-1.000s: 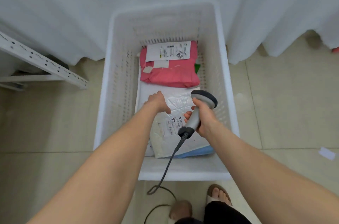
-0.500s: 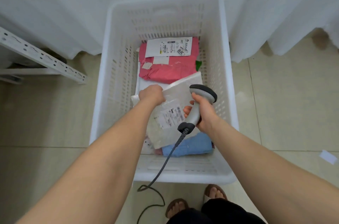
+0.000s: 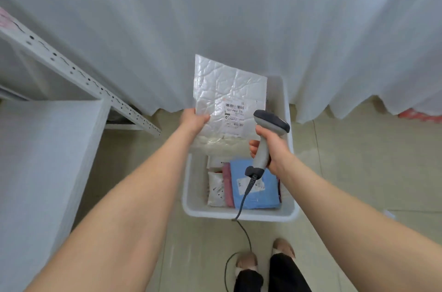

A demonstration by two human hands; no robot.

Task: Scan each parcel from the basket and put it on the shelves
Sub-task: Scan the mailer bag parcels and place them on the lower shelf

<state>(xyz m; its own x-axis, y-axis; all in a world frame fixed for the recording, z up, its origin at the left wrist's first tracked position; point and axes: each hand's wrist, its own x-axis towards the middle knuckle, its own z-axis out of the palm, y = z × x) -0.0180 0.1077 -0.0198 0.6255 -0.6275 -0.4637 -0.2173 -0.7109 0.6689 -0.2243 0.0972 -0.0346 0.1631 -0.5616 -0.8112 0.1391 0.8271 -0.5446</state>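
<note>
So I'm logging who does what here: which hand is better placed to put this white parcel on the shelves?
Left. The left hand already grips the white parcel, and the shelves stand on that side. The right hand is occupied with the scanner.

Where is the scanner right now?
In the head view the scanner is right of centre, gripped by the right hand, beside the white parcel and above the basket.

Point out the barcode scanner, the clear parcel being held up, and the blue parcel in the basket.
barcode scanner (image 3: 263,148), head view, on its grey handle.
clear parcel (image 3: 229,86), head view, on the crinkled upper part above the label.
blue parcel (image 3: 258,198), head view, on its lower blue surface.
</note>
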